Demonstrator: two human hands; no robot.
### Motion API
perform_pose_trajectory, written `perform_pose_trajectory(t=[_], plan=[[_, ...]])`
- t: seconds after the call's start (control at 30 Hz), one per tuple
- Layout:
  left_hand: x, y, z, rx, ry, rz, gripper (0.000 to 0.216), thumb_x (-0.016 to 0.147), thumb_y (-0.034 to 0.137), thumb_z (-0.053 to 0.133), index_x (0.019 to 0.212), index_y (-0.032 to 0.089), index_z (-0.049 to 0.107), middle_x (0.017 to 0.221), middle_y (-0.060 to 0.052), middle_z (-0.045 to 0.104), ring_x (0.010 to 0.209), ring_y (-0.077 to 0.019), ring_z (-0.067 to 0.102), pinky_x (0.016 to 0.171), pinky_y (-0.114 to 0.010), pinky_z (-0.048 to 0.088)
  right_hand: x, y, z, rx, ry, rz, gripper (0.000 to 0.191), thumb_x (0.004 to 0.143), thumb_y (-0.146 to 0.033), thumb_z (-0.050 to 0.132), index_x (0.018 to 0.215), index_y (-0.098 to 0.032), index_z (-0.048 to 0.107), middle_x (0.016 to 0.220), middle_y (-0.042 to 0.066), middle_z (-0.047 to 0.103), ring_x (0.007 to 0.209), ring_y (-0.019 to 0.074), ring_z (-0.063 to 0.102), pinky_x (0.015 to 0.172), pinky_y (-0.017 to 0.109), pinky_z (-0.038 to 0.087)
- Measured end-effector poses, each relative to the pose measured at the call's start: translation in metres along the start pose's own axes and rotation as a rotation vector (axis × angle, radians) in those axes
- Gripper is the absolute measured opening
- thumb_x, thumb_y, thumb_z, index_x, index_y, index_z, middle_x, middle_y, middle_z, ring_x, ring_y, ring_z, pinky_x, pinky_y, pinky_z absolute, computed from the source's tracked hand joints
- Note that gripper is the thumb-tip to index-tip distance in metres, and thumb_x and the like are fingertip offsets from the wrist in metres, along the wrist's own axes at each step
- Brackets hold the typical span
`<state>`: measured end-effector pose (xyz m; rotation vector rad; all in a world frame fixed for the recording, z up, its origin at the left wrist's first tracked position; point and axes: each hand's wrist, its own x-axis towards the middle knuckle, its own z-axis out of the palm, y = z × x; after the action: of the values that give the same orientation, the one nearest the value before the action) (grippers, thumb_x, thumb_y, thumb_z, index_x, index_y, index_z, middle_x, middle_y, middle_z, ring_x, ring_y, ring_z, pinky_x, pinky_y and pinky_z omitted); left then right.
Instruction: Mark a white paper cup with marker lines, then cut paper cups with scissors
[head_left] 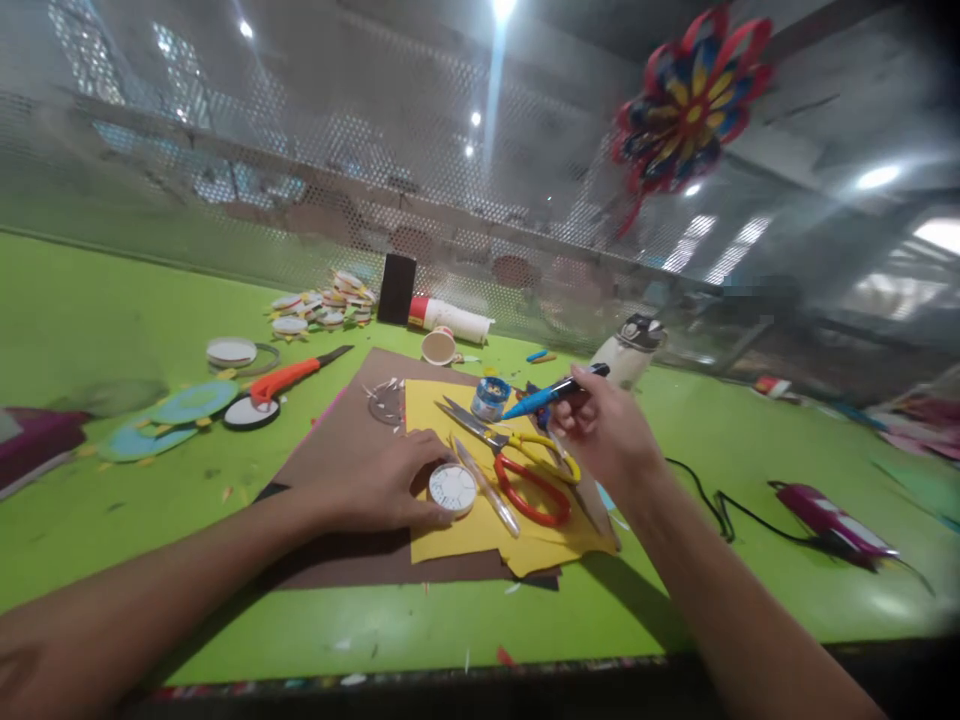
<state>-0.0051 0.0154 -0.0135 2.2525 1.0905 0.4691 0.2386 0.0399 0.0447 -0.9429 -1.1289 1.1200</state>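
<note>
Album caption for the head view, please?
Left hand holds a round white disc; right hand, a blue-and-black marker.

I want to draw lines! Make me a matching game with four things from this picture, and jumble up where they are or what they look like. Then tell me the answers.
Things:
1. Marker
2. Scissors
3. White disc
4. Flower decoration

Where or what:
A. High up, at the top right of the picture
B. Between the thumb and fingers of the left hand
C. One red handle, one yellow handle
D. Held in the right hand

Right pairs:
1-D, 2-C, 3-B, 4-A
</note>
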Motion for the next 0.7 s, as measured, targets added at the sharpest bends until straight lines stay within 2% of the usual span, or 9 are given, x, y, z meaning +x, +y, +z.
perform_pose_trajectory(t=[0.13,0.23,0.37,0.53,0.7], plan=[[0.002,-0.001,0.001,-0.009,0.005,-0.007,0.045,0.077,0.047,0.071,0.112,0.021,0.06,0.111,-0.007,0.061,0.101,-0.0269,0.056,0.087,-0.039,0.045,-0.011,0.007,0.003,0.067,-0.077,0.103,0.021,0.073,-0.034,0.074,0.066,-0.015,0.067,0.044,-0.004,0.054,0.04,0.0071,0.045,0.038,0.018,0.042],[0.003,-0.001,0.001,0.003,-0.005,-0.019,0.044,0.076,0.047,0.072,0.109,0.02,0.059,0.106,-0.006,0.06,0.097,-0.0259,0.055,0.084,-0.038,0.044,-0.021,0.012,0.006,0.095,-0.124,0.152,0.021,0.075,-0.034,0.076,0.076,-0.014,0.074,0.046,-0.003,0.057,0.043,0.0074,0.05,0.042,0.018,0.046],[0.001,0.0,0.002,0.014,-0.01,-0.038,0.043,0.077,0.046,0.072,0.108,0.02,0.057,0.107,-0.006,0.059,0.098,-0.0255,0.053,0.084,-0.038,0.043,-0.033,0.014,0.004,0.057,-0.145,0.173,0.025,0.075,-0.039,0.081,0.079,-0.015,0.075,0.052,-0.001,0.061,0.048,0.0096,0.055,0.043,0.018,0.048],[0.001,0.003,0.001,0.005,-0.011,-0.043,0.041,0.079,0.046,0.072,0.107,0.02,0.057,0.106,-0.005,0.058,0.098,-0.0243,0.053,0.085,-0.037,0.043,-0.038,0.016,-0.002,0.024,-0.141,0.113,0.021,0.076,-0.036,0.082,0.08,-0.017,0.076,0.064,0.0,0.065,0.054,0.0096,0.058,0.048,0.018,0.052],[0.001,0.004,0.0,-0.006,-0.007,-0.076,0.042,0.078,0.044,0.073,0.108,0.02,0.057,0.107,-0.005,0.058,0.099,-0.0242,0.054,0.085,-0.037,0.043,-0.046,0.022,0.0,-0.181,-0.225,0.094,0.013,0.084,-0.034,0.075,0.088,-0.022,0.072,0.06,-0.003,0.065,0.055,0.0098,0.06,0.053,0.017,0.052]])
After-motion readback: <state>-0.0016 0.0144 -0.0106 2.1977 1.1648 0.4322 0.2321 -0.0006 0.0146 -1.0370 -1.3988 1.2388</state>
